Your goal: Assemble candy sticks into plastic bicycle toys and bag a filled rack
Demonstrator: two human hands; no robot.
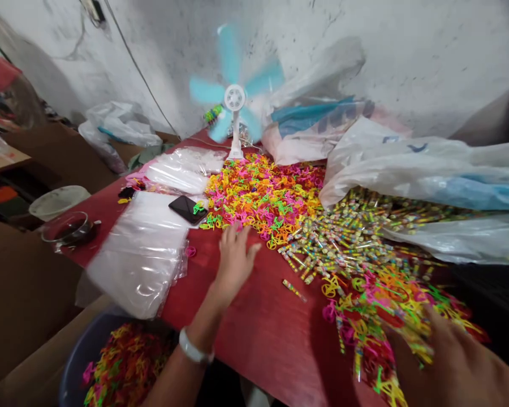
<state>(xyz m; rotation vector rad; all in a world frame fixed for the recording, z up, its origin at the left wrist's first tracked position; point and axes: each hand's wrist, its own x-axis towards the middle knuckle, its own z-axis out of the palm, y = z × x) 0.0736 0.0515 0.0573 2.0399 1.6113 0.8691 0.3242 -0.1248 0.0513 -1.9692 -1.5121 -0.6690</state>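
Plastic bags [142,254] are stacked on a red table [254,345]; the left hand [234,255] is outspread, with nothing visibly gripped, at the edge of heaped coloured plastic pieces [263,195]; printed tubes [331,240] are strewn beside these; a mixed pile [365,322] is partly hidden by the blurred right hand [462,353], whose opening and hold cannot be told

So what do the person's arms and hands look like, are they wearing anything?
The left hand is bare, with a pale, rounded band around its wrist; no sleeve shows on that forearm. The right hand is blurry, but no glove shows.
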